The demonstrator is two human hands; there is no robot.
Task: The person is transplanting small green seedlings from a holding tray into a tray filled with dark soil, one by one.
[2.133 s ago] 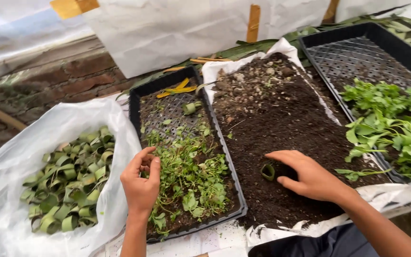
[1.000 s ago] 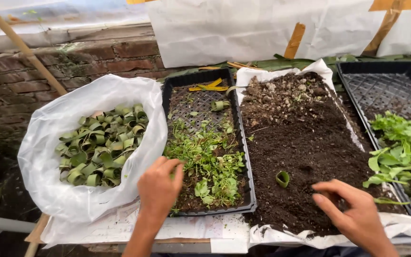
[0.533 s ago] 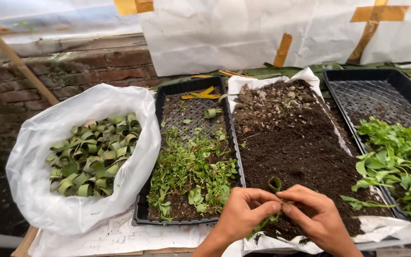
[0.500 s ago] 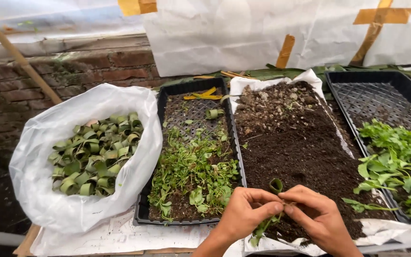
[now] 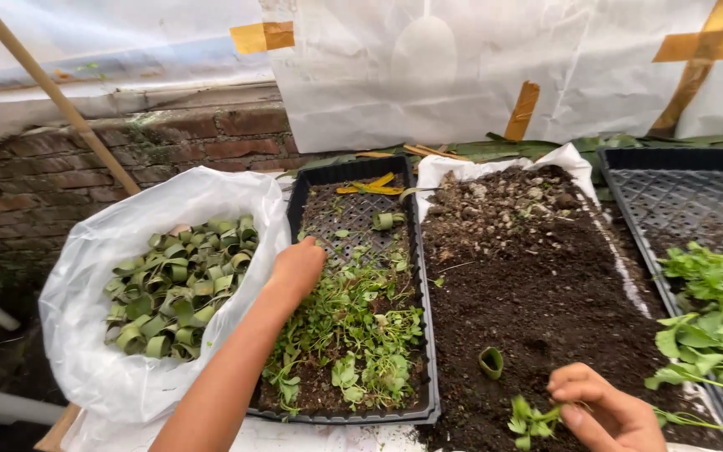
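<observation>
Right hand (image 5: 608, 410) pinches a small leafy green seedling (image 5: 529, 418) over dark soil (image 5: 537, 285); left hand (image 5: 299, 268), fingers curled, reaches into the seedling tray (image 5: 353, 335).

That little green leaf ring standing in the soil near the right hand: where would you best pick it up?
Pinch the leaf ring across its thin rim from above. It stands upright with its opening facing up, partly sunk in the soil, so only the rim is exposed. The right hand, holding a seedling, is nearest.

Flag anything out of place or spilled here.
Little stands out. One leaf ring stands alone in the soil pile, and another lies in the seedling tray, away from the bag of leaf rings. No soil spill shows.
</observation>
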